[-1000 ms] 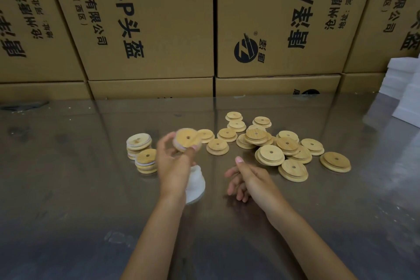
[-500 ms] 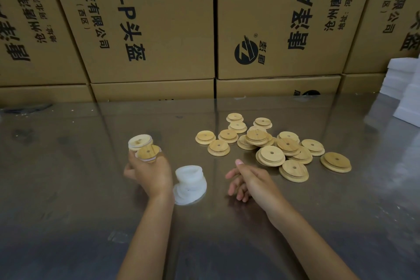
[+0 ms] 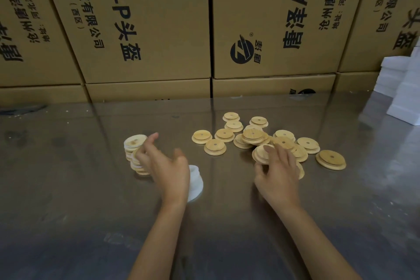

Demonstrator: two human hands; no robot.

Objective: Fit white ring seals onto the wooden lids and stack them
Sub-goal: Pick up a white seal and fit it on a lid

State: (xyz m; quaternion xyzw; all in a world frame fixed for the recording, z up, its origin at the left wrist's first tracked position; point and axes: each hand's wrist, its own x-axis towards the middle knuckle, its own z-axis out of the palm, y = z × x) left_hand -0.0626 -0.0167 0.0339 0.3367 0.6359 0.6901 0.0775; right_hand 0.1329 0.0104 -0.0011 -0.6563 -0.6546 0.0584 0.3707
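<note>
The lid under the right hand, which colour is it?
Light tan wood, seen in the head view: the lid under the right hand.

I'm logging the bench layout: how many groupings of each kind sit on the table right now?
Stacks of sealed lids: 2
Pile of white ring seals: 1
Scatter of loose wooden lids: 1
Total: 4

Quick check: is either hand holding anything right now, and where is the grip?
The right hand pinches a wooden lid by its near rim, tilting it. The left hand holds nothing.
</note>
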